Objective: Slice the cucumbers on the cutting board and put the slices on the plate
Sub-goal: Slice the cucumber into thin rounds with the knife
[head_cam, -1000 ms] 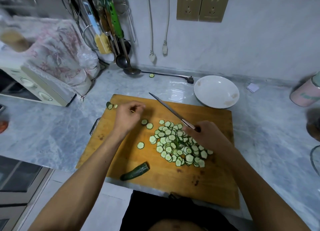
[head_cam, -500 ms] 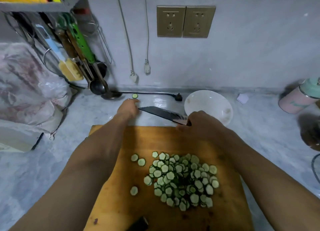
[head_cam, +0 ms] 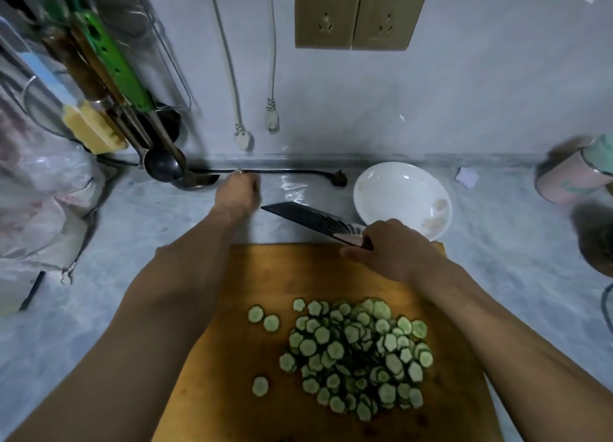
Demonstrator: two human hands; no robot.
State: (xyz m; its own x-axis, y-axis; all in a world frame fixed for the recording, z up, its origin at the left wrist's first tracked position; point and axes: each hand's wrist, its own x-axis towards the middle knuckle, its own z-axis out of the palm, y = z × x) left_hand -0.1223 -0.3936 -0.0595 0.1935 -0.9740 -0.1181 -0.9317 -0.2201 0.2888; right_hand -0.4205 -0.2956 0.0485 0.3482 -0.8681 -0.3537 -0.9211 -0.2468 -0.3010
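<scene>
A heap of thin cucumber slices (head_cam: 358,355) lies on the wooden cutting board (head_cam: 265,275), with a few loose ones to its left. My left hand (head_cam: 237,196) is stretched past the board to the back of the counter, its fingertips closed on a stray cucumber slice (head_cam: 238,172) by the black cable. At the board's far edge my right hand (head_cam: 391,247) grips the handle of a knife (head_cam: 308,215), whose broad dark blade lies flat, pointing left over the counter. The white plate (head_cam: 381,189) stands behind the right hand and holds no slices.
A ladle (head_cam: 164,166) and other utensils hang at the back left above a black cable with a plug (head_cam: 339,178). A plastic bag (head_cam: 43,189) fills the left side. A pink container (head_cam: 570,179) and a paper scrap (head_cam: 467,177) are at the right.
My left hand has gone from the board to the stray slice at the back of the counter. My right hand has carried the knife to the board's far edge, blade turned flat.
</scene>
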